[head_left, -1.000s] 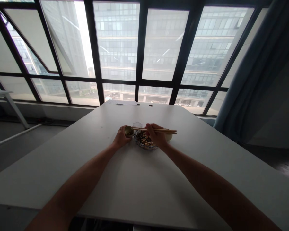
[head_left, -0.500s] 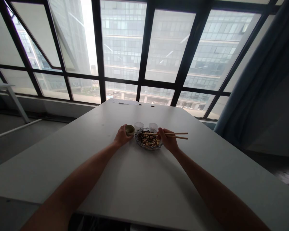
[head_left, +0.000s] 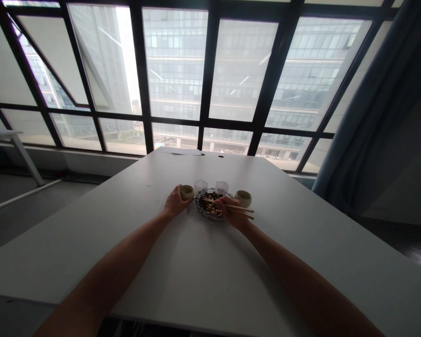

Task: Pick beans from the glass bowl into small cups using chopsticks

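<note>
A clear, wavy-rimmed glass bowl (head_left: 200, 213) stands mid-table with a mix of nuts and dark pieces (head_left: 210, 208) in it. With my right hand (head_left: 231, 213) I grip a pair of wooden chopsticks (head_left: 243, 209); their tips reach over the left part of the bowl. My left hand (head_left: 175, 202) is wrapped around a small greenish cup (head_left: 187, 192) just left of the bowl. A second cup (head_left: 243, 198) of the same kind stands to the right, behind my right hand. Whatever the cups contain is too dark to make out.
Two clear plastic containers (head_left: 200, 186) stand right behind the bowl. A white sheet of paper (head_left: 180, 150) lies at the far end of the white table (head_left: 182, 271), near two dark holes. Beyond are large windows, with a blue curtain (head_left: 351, 140) on the right.
My right hand has moved left over the bowl, carrying the chopstick tips toward its left side. The right cup, hidden before, now shows. My left hand stays on its cup.
</note>
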Demonstrator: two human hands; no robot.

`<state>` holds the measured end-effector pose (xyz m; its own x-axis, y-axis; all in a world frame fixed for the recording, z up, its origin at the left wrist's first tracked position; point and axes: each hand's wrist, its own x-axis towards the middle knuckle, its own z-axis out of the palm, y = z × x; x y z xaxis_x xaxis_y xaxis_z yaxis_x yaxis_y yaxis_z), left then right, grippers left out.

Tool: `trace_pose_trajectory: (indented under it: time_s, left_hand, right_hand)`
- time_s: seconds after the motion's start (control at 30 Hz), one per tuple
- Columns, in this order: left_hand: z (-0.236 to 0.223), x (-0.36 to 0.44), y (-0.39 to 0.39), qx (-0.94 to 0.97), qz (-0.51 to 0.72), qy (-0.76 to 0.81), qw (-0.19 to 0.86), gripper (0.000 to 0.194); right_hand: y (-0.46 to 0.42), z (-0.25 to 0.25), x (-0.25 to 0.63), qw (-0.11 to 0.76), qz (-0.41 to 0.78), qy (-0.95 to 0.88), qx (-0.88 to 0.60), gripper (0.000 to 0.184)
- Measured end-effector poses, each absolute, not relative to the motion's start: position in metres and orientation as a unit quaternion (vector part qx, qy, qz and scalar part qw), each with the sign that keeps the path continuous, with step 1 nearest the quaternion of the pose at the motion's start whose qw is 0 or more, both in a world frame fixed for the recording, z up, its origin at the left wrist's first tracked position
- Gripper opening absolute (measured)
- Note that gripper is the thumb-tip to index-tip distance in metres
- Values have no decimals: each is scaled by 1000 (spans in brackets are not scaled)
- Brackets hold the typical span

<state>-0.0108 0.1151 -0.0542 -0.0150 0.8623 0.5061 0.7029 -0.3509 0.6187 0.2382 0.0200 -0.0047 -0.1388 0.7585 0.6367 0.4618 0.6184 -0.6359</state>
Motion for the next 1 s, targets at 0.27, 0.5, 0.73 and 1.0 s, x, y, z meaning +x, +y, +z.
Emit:
trace_pose_trajectory:
  time_s: [0.27,0.5,0.73,1.0]
  left_hand:
    - [-53,-10,115,699,425,567,93,74]
    - [-51,-8,113,702,408,579,80,76]
    - [-52,-9,114,705,403,579,77,76]
    - [-51,-10,115,704,405,579,74,75]
  right_hand:
    - [23,-11,243,533,158,-721,-413,45]
    - [35,-8,269,662,278,-513,-471,63]
    - [37,-7,291,685,285,-464,-485,63]
    - [11,16,289,463,6,-780,-420,48]
